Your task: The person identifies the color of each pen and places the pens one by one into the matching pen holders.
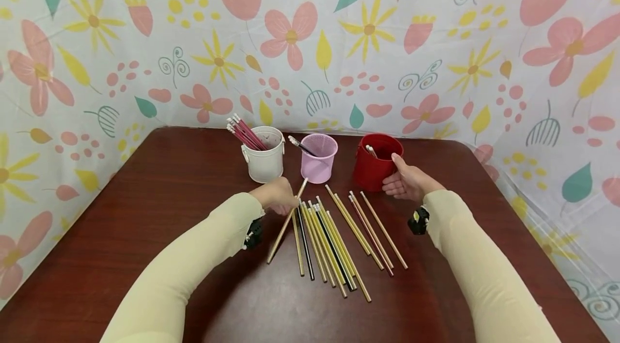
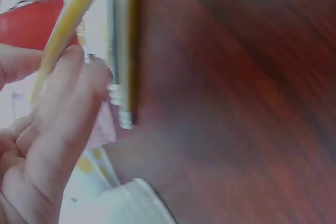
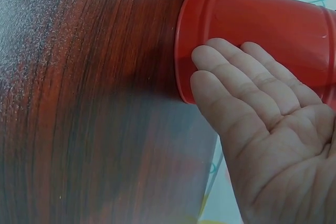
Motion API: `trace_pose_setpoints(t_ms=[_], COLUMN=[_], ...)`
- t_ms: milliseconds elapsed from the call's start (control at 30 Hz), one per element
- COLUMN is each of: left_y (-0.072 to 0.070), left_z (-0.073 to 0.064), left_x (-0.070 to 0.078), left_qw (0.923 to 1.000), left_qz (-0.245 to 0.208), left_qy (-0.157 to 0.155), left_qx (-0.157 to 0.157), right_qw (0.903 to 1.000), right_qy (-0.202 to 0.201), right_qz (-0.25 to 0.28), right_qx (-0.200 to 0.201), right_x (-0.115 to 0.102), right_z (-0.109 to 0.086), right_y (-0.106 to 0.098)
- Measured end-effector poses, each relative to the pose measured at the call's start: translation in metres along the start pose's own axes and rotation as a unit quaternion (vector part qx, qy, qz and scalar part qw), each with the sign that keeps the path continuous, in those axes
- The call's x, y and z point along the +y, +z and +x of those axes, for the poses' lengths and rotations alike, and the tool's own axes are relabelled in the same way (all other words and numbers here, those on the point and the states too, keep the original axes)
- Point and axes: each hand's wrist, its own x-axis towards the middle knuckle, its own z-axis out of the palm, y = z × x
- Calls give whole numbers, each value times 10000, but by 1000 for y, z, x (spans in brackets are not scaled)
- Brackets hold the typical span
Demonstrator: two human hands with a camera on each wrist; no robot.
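Observation:
My left hand (image 1: 277, 195) pinches a yellow-gold pencil (image 1: 282, 234) between thumb and fingers, its eraser end up and leaning toward the pink cup. In the left wrist view that pencil (image 2: 67, 20) slants up from the fingertips. Just below the hand, several yellow pencils (image 1: 349, 256), with black and dark green ones among them, lie side by side on the table. My right hand (image 1: 408, 179) is held with straight fingers beside the red bucket (image 1: 370, 175). In the right wrist view its palm shows, the fingertips overlapping the bucket's side (image 3: 262, 22).
The pink mesh cup (image 1: 317, 169) holds a black pencil (image 1: 305, 149). Left of it, a white bucket (image 1: 266, 164) holds several maroon pencils (image 1: 248, 135). White-tipped pencils (image 1: 371, 151) stick up inside the red bucket. Reddish pencils (image 1: 372, 234) lie at the right of the spread. A patterned cloth hangs behind.

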Motion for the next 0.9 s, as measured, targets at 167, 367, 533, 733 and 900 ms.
trace_pose_setpoints(t_ms=[167,367,533,733,900], left_y=[-6,-9,-10,-8,-3], left_z=[-12,-16,-19,-19,-9], left_x=[21,29,40,55,74], left_qw=[9917,9556,9218,8591,8242], left_qz=[-1217,-2778,-3453,-4428,-4790], left_qy=[-146,514,1022,1682,1712], left_qx=[397,841,1436,1938,2489], right_qw=[10000,9999,9999,9999,9999], right_qy=[-38,-52,-33,-51,-56], right_qz=[77,102,112,120,110], right_qx=[-4,20,33,30,36], right_x=[2,2,3,2,2], right_z=[0,1,0,0,0], right_y=[1,2,2,3,3])
